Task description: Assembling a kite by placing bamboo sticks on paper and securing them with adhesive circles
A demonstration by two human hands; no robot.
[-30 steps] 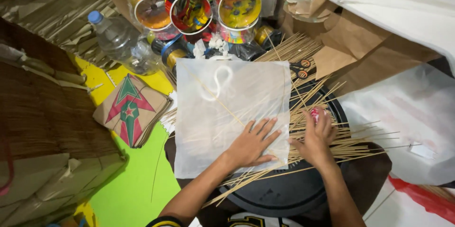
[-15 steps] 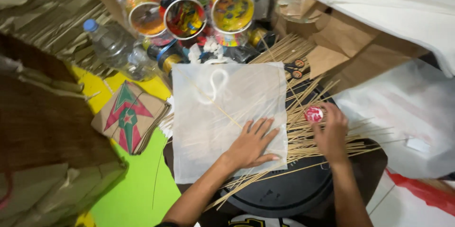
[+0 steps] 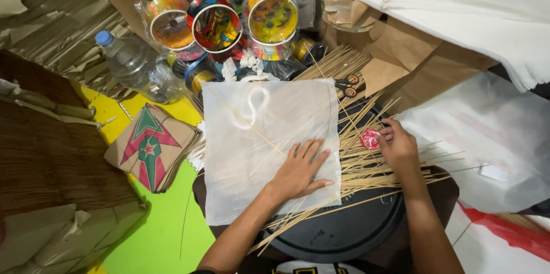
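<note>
One translucent white paper sheet, square, flat on round black tray; one thin stick lying diagonally under it, apparently unglued. Left hand open, palm pressing sheet. Right hand fingers closed around one small red-white object. Loose bamboo sticks: too many to count. Three colourful reels; one plastic bottle
</note>
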